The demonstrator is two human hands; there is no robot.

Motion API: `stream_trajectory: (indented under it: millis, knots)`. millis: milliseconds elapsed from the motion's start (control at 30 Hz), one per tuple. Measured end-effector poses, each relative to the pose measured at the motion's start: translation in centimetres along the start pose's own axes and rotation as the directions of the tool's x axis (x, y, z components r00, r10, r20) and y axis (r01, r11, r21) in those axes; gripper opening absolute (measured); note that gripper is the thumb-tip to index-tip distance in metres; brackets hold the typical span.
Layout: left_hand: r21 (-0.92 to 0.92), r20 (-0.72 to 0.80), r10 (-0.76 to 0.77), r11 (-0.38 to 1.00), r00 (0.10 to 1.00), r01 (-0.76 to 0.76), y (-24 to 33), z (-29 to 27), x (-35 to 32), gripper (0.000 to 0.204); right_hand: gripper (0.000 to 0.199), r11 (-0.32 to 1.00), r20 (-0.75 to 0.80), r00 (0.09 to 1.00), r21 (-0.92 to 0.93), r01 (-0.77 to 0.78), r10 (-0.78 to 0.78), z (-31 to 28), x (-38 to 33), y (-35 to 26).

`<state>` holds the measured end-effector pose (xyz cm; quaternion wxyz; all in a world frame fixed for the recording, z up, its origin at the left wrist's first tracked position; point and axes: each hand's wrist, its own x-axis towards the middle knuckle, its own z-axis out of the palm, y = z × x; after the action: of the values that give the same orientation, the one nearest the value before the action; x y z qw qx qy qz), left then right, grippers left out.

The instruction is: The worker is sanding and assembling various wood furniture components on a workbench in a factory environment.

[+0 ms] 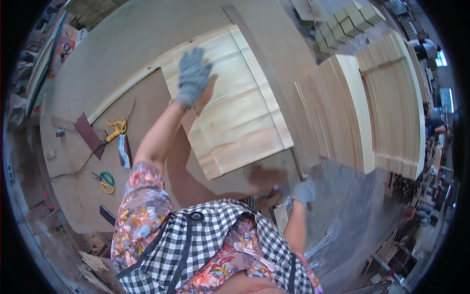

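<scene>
A pale wooden panel (235, 105) with a strip along its right edge lies on the brown worktable (117, 34). My left hand (192, 78), in a grey knitted glove, is over the panel's left part with its fingers stretched out. Whether the palm touches the wood is hard to make out. My right hand (303, 192), gloved too, is low beside the table's near edge, close to the end of a dark straight strip (295, 164). Its fingers are blurred, and I cannot see whether they hold anything.
Left on the table lie a yellow-handled tool with a cord (116, 130), a dark red sheet (90, 136), a small packet (124, 152) and scissors (105, 183). A long wooden strip (122, 93) runs behind them. Stacked panels (338, 108) stand at right.
</scene>
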<state>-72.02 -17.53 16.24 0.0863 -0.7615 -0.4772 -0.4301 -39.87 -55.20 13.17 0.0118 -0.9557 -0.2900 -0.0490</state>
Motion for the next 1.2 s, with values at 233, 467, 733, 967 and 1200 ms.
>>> stream_trajectory:
  millis: [233,467,733,967,1200]
  knots:
    - [-0.83,0.235,-0.67,0.239,0.704,0.504,23.0,-16.8,-27.8,0.061,0.023,0.997,-0.016,0.998,0.044,0.066,-0.066,-2.9,-1.7,16.7]
    - [-0.532,0.273,-0.572,0.58,0.774,0.616,28.2,-16.3,-28.2,0.062,0.025,0.994,0.063,0.995,0.088,0.068,-0.074,-2.9,-1.5,17.6]
    - [-0.31,0.351,-0.639,0.61,0.684,0.729,23.7,-13.4,-25.7,0.064,0.025,0.994,0.042,0.994,0.057,0.096,-0.098,-0.9,0.0,13.0]
    - [-0.269,0.156,0.113,0.961,0.981,-0.068,27.5,-14.0,-16.3,0.058,0.026,0.987,0.057,0.988,0.081,0.137,-0.142,-0.1,-1.5,11.8]
    - [-0.297,0.214,0.267,0.934,0.939,-0.198,26.7,-7.8,-14.1,0.055,0.019,0.975,0.016,0.979,0.094,0.202,-0.204,-1.6,-1.9,10.4]
